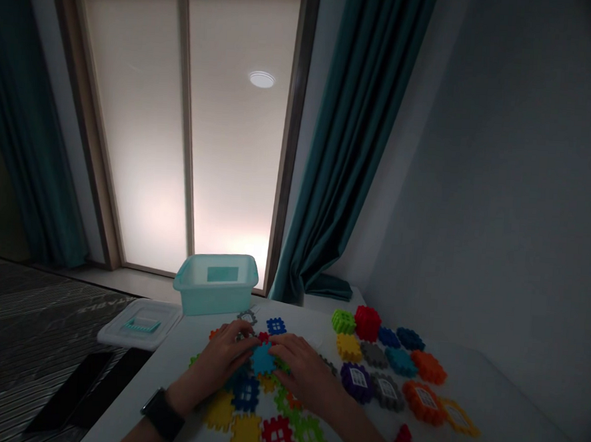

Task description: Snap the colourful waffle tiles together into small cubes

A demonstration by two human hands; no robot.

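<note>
Two hands, the left hand [216, 366] and the right hand [306, 375], are seen from the head view, curled inward above a white surface [514, 408]. A blue waffle block [263, 359] is gripped between them, and a small red block [263, 337] is pressed against its upper edge; the finger contact is partly hidden. A black smartwatch [162, 414] is worn on the left wrist. Loose yellow, red, green and blue waffle blocks [277, 438] are spread just in front of the hands. To the right, thick block stacks [367, 323] and labelled purple, grey and orange blocks [388, 392] are laid out. A translucent teal plastic bin [215, 284] is placed at the far edge, with its lid [139, 323] beside it. Behind them, a frosted glass door [181, 127] is flanked by teal curtains [366, 118], and striped carpet [29, 311] is seen at left.
</note>
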